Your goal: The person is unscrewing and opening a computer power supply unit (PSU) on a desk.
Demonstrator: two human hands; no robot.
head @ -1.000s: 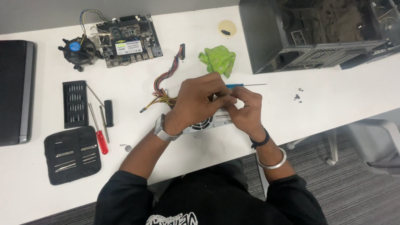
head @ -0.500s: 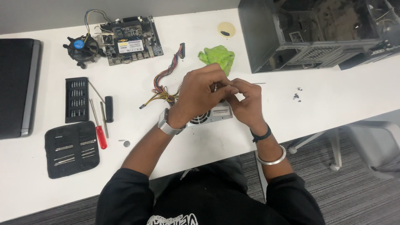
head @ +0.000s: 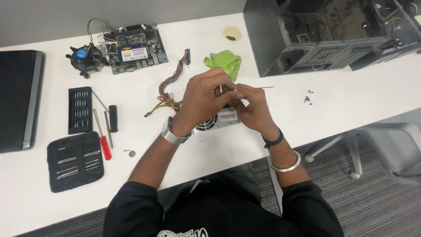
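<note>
White desk [head: 342, 105]: both hands, left hand [head: 204, 98] and right hand [head: 252, 107], pinch over power supply [head: 217, 120].

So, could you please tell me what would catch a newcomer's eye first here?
Both hands, the left hand and right hand, meet at the table's centre over a grey power supply with coloured wires. A bright green cloth lies just beyond, and an open computer case fills the far right.

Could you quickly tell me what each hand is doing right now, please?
Left hand: closed over the power supply.
Right hand: closed on a thin tool.
</note>
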